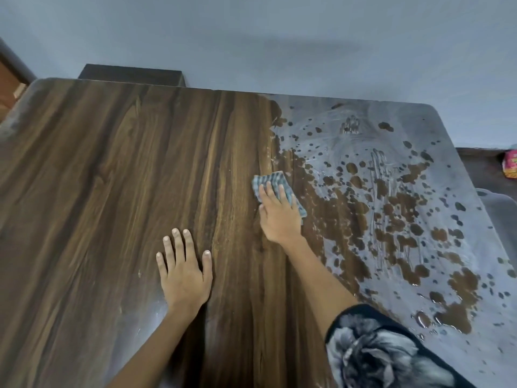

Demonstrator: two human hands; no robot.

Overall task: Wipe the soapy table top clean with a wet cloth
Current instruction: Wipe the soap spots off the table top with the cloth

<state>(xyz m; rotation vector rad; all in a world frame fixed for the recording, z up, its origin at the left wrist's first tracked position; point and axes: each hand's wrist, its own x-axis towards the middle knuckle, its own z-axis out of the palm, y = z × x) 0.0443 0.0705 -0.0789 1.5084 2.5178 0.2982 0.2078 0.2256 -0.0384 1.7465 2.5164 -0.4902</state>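
Note:
A dark wood-grain table top fills the view. Its left and middle parts look bare and streak-free. The right part carries a whitish soapy film broken by brown patches and wet drops. A folded blue-grey checked cloth lies flat on the table at the edge of the soapy area. My right hand presses down on the cloth, fingers spread over it. My left hand rests flat on the bare wood nearer to me, fingers apart, holding nothing.
A dark box-like piece of furniture stands behind the table's far edge, against a blue-grey wall. A pink and yellow packet lies on a dark surface beyond the right edge. A patterned sleeve covers my right upper arm.

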